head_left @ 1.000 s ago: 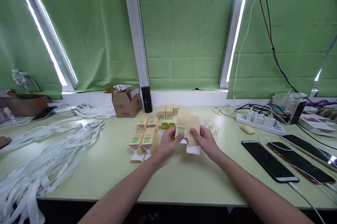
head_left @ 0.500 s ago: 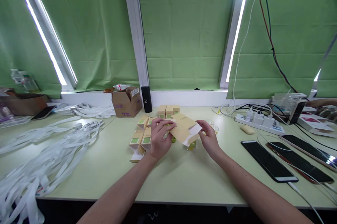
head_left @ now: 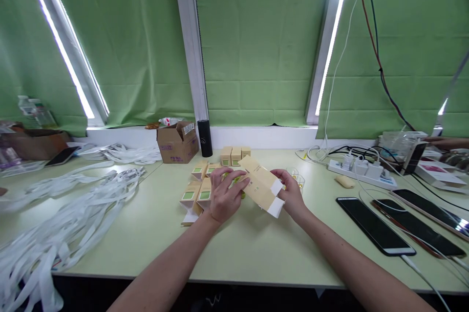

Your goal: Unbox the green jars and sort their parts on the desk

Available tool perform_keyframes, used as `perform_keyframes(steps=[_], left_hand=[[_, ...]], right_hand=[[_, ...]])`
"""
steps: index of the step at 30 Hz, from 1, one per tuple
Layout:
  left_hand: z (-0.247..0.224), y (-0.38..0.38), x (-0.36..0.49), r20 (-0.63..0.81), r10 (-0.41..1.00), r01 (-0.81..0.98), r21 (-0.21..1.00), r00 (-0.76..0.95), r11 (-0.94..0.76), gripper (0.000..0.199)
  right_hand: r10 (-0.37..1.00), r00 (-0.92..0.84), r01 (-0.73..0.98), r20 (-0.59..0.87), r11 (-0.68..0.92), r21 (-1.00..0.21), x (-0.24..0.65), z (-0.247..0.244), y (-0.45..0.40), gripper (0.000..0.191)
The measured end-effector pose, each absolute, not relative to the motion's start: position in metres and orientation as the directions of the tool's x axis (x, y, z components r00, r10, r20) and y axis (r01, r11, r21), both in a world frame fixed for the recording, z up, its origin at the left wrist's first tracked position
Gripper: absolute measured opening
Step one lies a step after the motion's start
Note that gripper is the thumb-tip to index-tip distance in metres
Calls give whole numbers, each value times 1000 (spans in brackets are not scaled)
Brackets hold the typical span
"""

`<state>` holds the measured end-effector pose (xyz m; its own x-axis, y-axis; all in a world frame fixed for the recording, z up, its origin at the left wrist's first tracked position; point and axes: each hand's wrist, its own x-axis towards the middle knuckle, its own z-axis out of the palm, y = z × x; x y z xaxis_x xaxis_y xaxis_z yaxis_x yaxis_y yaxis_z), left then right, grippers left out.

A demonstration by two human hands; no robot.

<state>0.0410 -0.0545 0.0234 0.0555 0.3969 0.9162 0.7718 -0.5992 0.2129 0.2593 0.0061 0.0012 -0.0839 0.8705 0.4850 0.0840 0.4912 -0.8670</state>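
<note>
Between my hands, above the table, a cream cardboard carton (head_left: pixel 261 186) is tilted, its white end flaps unfolded toward the lower right. My right hand (head_left: pixel 292 194) grips its right side. On the left side, the bent fingers of my left hand (head_left: pixel 226 196) pinch the carton's edge. Small glass cups (head_left: pixel 299 181) with yellowish bits stand behind my right hand; the carton covers others. To the left of my left hand lie similar cartons with green labels (head_left: pixel 190 195), one with its flap open. Several closed cartons (head_left: pixel 236 155) stand upright farther back.
White straps (head_left: pixel 91 209) cover the left side. A brown cardboard box (head_left: pixel 177 146) and black cylinder (head_left: pixel 204 138) stand at the back. Phones (head_left: pixel 375 226), cables and a power strip (head_left: pixel 362 174) lie right. Another person's fingertips (head_left: pixel 3 191) show at the left edge.
The carton has turned, its flap end swinging down and to the right, with printing now facing me. My left fingers have shifted along its edge. Another person's fingertips have appeared at far left.
</note>
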Motion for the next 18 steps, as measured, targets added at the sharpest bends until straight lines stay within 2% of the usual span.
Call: perform_keyframes(steps=[4,8,11,13,16,18], left_hand=[[26,-53,45,921,390,746,267,-10,-610,13],[25,-48,48,875,447,650,452,-188,-611,17],[21,-42,47,739,572,524,665,-357,-532,26],[19,-37,46,621,677,373,782,-394,-500,32],[18,-32,48,490,799,128,869,-347,-478,43],[17,-31,50,449,838,67,890,-311,-452,47]], right_hand=[[850,-101,108,517,526,-844,260,-1,7,30],[773,-126,218,621,633,-743,260,3,-2,22],[682,-185,253,707,729,-637,258,7,-12,21],[634,-239,246,735,772,-586,256,9,-18,22],[628,-319,232,710,778,-584,253,11,-23,27],[651,-350,208,673,755,-622,251,13,-24,28]])
